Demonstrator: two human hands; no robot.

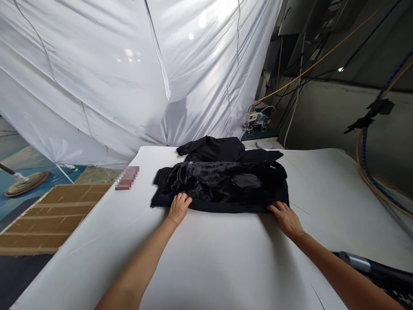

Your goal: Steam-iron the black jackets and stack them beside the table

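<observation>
A black garment with a shiny, furry surface lies across the white table, a smooth dark oval patch showing right of its middle. Its dark sleeves or flaps spread out behind it, toward the hanging sheet. My left hand grips the near edge left of centre, thumb and fingers closed on the cloth. At the near right corner, my right hand pinches the same edge. The fingertips of both hands are partly hidden against the black cloth.
A blurred reddish object lies at the table's left edge. White sheeting hangs behind the table. Cardboard is at the left, beside a round-based stand. Cables hang at the right; a black and silver object is near the right edge.
</observation>
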